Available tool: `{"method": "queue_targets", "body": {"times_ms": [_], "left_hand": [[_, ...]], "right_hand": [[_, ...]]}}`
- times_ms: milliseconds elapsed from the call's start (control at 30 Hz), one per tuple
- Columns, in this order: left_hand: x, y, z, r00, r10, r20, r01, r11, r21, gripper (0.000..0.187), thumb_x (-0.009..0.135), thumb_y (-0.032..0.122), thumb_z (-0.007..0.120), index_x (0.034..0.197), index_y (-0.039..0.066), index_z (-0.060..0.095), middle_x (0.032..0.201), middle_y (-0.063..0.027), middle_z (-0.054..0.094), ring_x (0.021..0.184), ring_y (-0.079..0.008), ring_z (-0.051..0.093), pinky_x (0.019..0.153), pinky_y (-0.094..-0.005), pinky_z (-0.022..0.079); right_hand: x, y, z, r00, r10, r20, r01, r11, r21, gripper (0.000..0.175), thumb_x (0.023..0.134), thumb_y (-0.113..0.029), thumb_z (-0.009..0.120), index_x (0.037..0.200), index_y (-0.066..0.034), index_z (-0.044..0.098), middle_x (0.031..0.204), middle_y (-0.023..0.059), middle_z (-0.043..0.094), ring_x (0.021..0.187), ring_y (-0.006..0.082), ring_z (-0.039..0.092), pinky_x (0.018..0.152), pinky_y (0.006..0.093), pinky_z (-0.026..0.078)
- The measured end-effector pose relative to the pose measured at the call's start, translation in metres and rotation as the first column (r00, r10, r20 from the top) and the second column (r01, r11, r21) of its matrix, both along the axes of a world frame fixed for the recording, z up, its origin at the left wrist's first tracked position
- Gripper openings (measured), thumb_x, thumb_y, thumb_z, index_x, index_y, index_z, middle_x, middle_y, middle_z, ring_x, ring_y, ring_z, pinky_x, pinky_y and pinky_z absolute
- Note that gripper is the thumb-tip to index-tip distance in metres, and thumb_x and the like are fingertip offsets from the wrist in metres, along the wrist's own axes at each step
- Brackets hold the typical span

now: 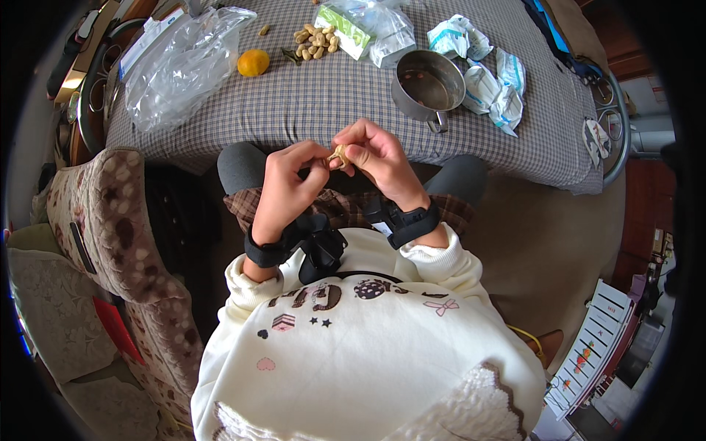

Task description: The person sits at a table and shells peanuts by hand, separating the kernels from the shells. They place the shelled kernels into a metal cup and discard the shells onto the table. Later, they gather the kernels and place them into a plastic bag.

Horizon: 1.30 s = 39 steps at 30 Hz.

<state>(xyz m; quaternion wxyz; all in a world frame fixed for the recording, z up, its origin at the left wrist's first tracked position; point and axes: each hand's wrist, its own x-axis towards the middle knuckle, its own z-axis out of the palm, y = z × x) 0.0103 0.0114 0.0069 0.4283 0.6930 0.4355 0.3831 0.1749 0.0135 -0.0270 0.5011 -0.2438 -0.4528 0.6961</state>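
Note:
Between my two hands, above my lap and just short of the table's edge, is a peanut shell (338, 157) that looks split open. The fingertips of my left hand (295, 179) pinch its left side. My right hand (378, 160) grips the other side between thumb and fingers. Whether a kernel sits inside is hidden by my fingers. Beyond my hands, a small pile of unshelled peanuts (317, 42) lies on the checked tablecloth (309, 102). To the right stands a metal pot (429, 88) with a handle towards me, holding a few small reddish bits.
An orange citrus fruit (253, 63) and a clear plastic bag (182, 71) lie on the left. Behind the pot are a green-and-white box (343, 33) and another plastic bag (389, 27). Crumpled white-and-blue wrappers (493, 88) lie right of the pot. A padded sofa (116, 220) stands at my left.

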Motion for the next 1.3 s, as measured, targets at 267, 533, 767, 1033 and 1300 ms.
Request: {"method": "queue_targets", "body": {"times_ms": [267, 533, 767, 1033, 1300], "left_hand": [[0.007, 0.000, -0.001, 0.992, 0.125, 0.025, -0.122, 0.989, -0.078, 0.005, 0.075, -0.001, 0.051, 0.076, -0.005, 0.054, 0.065, -0.0095, 0.055, 0.057, -0.0127, 0.054, 0.055, -0.0234, 0.044], [0.007, 0.005, -0.007, 0.978, 0.208, 0.004, -0.207, 0.970, 0.127, 0.015, 0.076, -0.003, 0.053, 0.091, -0.002, 0.053, 0.070, -0.0083, 0.055, 0.063, -0.0135, 0.054, 0.059, -0.0239, 0.043], [0.007, 0.006, -0.011, 0.979, 0.203, 0.016, -0.204, 0.974, 0.097, 0.013, 0.077, -0.002, 0.053, 0.090, -0.002, 0.054, 0.069, -0.0081, 0.056, 0.061, -0.0135, 0.053, 0.058, -0.0242, 0.043], [0.004, 0.008, -0.011, 0.972, 0.231, 0.040, -0.233, 0.970, 0.063, 0.008, 0.078, 0.000, 0.055, 0.086, -0.002, 0.055, 0.067, -0.0076, 0.056, 0.058, -0.0111, 0.051, 0.055, -0.0224, 0.041], [0.005, 0.010, -0.011, 0.980, 0.201, 0.011, -0.201, 0.979, 0.028, 0.006, 0.078, 0.001, 0.054, 0.084, -0.002, 0.055, 0.066, -0.0069, 0.055, 0.057, -0.0106, 0.049, 0.054, -0.0219, 0.040]], "right_hand": [[-0.003, -0.002, -0.001, 0.998, -0.053, -0.040, 0.049, 0.993, -0.103, 0.015, 0.088, -0.017, 0.050, 0.093, -0.0031, 0.049, 0.081, 0.0046, 0.057, 0.068, 0.0088, 0.052, 0.060, 0.0215, 0.042], [0.019, 0.016, -0.001, 0.911, -0.408, -0.061, 0.403, 0.911, -0.085, 0.011, 0.087, -0.017, 0.051, 0.086, -0.0060, 0.049, 0.083, 0.0098, 0.061, 0.058, 0.0060, 0.048, 0.054, 0.0184, 0.041], [0.091, 0.051, -0.006, 0.624, -0.773, 0.115, 0.766, 0.634, 0.101, 0.013, 0.086, -0.016, 0.053, 0.083, -0.0042, 0.049, 0.083, 0.0098, 0.063, 0.054, 0.0056, 0.046, 0.052, 0.0180, 0.040], [0.140, 0.083, -0.024, 0.069, -0.876, 0.477, 0.496, 0.445, 0.745, 0.014, 0.081, -0.010, 0.058, 0.088, -0.0006, 0.050, 0.082, 0.0090, 0.059, 0.066, 0.0123, 0.055, 0.064, 0.0248, 0.046], [0.130, 0.073, -0.019, 0.480, -0.749, 0.456, 0.664, 0.650, 0.369, 0.016, 0.086, -0.012, 0.053, 0.098, -0.0011, 0.055, 0.084, 0.0036, 0.057, 0.072, 0.0101, 0.055, 0.065, 0.0224, 0.044]]}}
